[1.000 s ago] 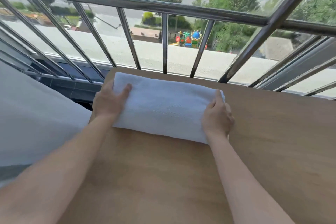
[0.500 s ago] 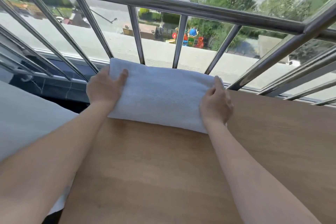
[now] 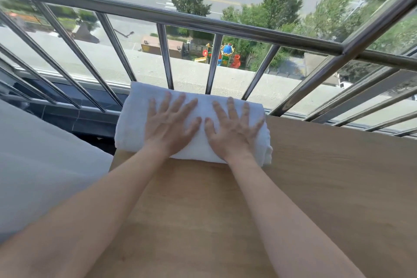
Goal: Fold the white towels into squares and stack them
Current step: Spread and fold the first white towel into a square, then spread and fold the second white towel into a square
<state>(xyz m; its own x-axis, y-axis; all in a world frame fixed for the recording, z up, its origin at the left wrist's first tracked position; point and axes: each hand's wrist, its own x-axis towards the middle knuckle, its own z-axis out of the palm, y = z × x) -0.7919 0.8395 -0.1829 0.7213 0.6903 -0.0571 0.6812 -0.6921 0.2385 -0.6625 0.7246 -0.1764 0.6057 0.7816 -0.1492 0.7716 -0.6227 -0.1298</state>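
A folded white towel lies at the far left corner of the wooden table, right up against the railing. My left hand lies flat on the towel's middle with its fingers spread. Beside it, my right hand presses down the same way, fingers straight and fanned out. The two thumbs nearly touch. The towel's right end shows thick layered folds.
A metal railing with slanted bars stands just behind the towel, in front of a window. A white fabric surface lies to the left of the table, lower down. Bare wood stretches to the right and toward me.
Both hands left the towel's two ends and came together on its middle, now flat with spread fingers. The towel looks shorter and thicker than before.
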